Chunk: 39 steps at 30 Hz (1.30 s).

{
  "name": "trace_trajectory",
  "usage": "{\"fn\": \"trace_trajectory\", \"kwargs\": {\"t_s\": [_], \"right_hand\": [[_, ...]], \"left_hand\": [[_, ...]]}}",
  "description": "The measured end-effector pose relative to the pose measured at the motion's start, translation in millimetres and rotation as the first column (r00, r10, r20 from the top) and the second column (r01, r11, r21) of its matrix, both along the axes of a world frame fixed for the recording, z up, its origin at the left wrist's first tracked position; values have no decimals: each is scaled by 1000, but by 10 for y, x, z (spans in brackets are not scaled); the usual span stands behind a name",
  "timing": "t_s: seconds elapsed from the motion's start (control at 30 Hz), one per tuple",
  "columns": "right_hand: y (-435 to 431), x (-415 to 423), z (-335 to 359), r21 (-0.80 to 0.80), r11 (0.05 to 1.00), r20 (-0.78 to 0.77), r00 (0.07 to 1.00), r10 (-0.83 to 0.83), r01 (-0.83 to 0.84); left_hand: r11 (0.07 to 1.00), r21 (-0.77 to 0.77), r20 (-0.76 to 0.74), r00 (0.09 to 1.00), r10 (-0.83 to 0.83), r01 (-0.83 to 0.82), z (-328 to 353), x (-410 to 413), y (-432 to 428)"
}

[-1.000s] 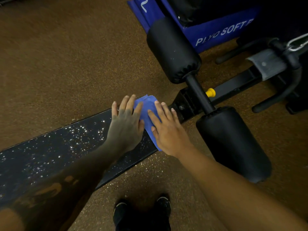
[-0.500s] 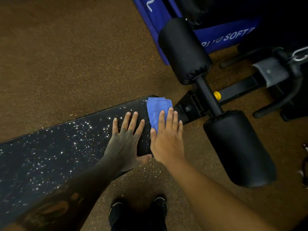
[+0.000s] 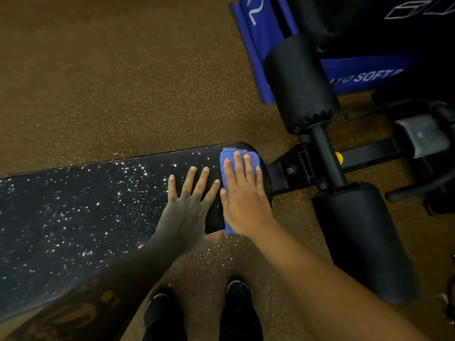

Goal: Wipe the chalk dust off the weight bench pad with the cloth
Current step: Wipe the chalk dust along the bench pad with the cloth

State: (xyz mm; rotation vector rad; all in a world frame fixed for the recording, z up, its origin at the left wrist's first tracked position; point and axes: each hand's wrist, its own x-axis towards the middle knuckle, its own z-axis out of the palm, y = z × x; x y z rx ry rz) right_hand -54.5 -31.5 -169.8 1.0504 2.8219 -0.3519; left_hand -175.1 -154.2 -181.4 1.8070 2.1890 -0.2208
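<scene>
We're early in the job. Our right grip point(image 3: 242, 203) lies flat, fingers straight, pressing the folded blue cloth point(image 3: 227, 151) onto the far-right end of the pad point(image 3: 86, 205) — nothing pinched, just palm weight. Our left grip point(image 3: 188, 207) is spread flat on the pad just beside it, holding nothing; whether it touches the cloth's edge we can't tell. Only a small patch near the cloth looks dark & clean. The rest — most of the pad, leftward — is thick w/ white chalk dust point(image 3: 123, 193) specks. We judge it barely begun, w/ nearly the whole length left to wipe.
</scene>
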Motion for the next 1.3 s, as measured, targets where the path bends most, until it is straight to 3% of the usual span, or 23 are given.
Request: {"fn": "trace_trajectory", "kwargs": {"t_s": [0.07,0.17,0.2,0.3,0.33,0.43,0.47,0.57,0.6,0.73,0.87,0.9,1.0,1.03,1.07,1.13,1.2,1.3], "right_hand": [[112,48,-1,-7,997,-12,997,71,-72],[288,-30,0,-51,987,-8,989,-150,150],[264,-49,-2,-44,991,-24,991,-131,130],[224,60,2,4,983,-48,982,185,-185],[305,75,-8,8,979,-59,977,206,-206],[483,-58,-15,-59,996,-65,995,-71,67],[458,-116,-20,-71,994,-78,993,-92,86],[402,-100,-38,9,976,-98,971,217,-217],[466,-97,-43,16,970,-100,965,243,-242],[564,-245,-40,-87,992,-92,990,-102,95],[483,-192,-20,-2,948,-119,941,315,-318],[560,-179,-18,5,953,-117,947,300,-301],[692,-217,-27,-124,987,-90,989,-118,106],[643,-241,-16,-122,984,-88,986,-139,128],[566,-251,-27,-73,997,-120,992,-40,32],[426,-191,-48,24,950,-124,942,311,-310],[474,-138,-41,36,904,-123,896,426,-425],[549,-183,-20,-66,996,-117,991,60,-68]], "left_hand": [[1000,-9,0,1000,8,-8,10,14,-15],[999,-2,-7,999,40,-40,20,48,-51],[999,-5,-6,999,50,-50,19,57,-58],[998,-8,-14,998,64,-64,14,66,-54],[998,-13,-26,998,61,-61,16,66,-47],[996,-21,-35,996,82,-82,23,73,-45],[994,-20,-35,994,103,-104,32,76,-48],[984,-13,-21,984,175,-175,60,92,-66],[981,-11,-15,981,192,-193,64,96,-71],[976,-5,-17,976,218,-218,60,104,-90],[980,-3,-24,979,200,-201,55,100,-103],[980,5,-25,980,197,-197,57,101,-116],[979,36,-22,979,202,-201,44,101,-168],[978,42,-23,978,207,-206,39,98,-185],[977,46,-23,978,208,-207,27,96,-200],[978,52,-24,979,203,-201,4,92,-228],[981,39,-19,981,191,-191,-1,80,-250],[984,21,-10,984,179,-179,2,39,-275]]}}
